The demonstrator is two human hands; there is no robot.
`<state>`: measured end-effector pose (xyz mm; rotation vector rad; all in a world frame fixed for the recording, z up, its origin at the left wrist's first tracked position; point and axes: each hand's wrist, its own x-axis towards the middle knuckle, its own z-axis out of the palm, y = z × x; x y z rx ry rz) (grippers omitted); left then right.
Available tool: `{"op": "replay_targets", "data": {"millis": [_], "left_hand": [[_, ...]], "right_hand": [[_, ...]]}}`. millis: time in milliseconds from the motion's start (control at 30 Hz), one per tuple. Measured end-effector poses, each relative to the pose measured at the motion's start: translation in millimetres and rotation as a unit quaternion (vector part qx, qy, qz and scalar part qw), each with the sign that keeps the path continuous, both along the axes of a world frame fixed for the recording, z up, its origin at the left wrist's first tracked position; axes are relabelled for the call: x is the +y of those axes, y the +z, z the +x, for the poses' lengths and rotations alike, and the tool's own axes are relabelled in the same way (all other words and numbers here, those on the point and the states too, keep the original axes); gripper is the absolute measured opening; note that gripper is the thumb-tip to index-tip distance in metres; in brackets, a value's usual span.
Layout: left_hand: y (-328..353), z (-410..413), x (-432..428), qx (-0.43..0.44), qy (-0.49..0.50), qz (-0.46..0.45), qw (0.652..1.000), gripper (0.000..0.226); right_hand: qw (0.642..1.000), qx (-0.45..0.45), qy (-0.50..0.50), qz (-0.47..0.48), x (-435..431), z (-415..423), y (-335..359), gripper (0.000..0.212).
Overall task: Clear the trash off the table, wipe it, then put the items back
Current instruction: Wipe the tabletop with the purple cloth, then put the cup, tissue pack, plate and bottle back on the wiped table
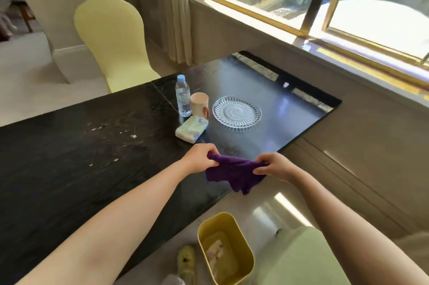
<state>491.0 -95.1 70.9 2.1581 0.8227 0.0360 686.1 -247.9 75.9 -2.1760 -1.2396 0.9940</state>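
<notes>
Left hand (201, 159) and right hand (276, 166) fingers clamped on purple cloth (234, 174) above table (69, 168).

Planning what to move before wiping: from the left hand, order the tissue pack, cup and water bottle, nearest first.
1. Tissue pack, just beyond the left hand.
2. Cup, farther back, beside the glass plate.
3. Water bottle, left of the cup, slightly farther.

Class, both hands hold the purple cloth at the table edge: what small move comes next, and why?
Probably lower the purple cloth, held by left hand and right hand, onto the black table and wipe leftward, because pale crumbs remain there.
</notes>
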Motion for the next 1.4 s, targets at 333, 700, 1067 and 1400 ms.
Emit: {"op": "replay_targets", "data": {"millis": [333,700,1067,1400], "left_hand": [[-77,64,34,0.035,-0.016,-0.117,0.992,0.011],[-126,118,56,0.027,0.129,-0.283,0.95,0.011],[-161,128,83,0.065,0.215,-0.229,0.947,0.013],[-132,104,125,0.051,0.217,0.067,0.973,0.037]], "right_hand": [[0.989,0.041,-0.131,-0.063,20,57,-43,0.013],[0.978,-0.075,-0.157,-0.115,89,104,-81,0.018],[0.978,-0.148,-0.098,-0.114,167,112,-146,0.025],[0.974,-0.192,-0.041,-0.108,191,103,-162,0.037]]}}
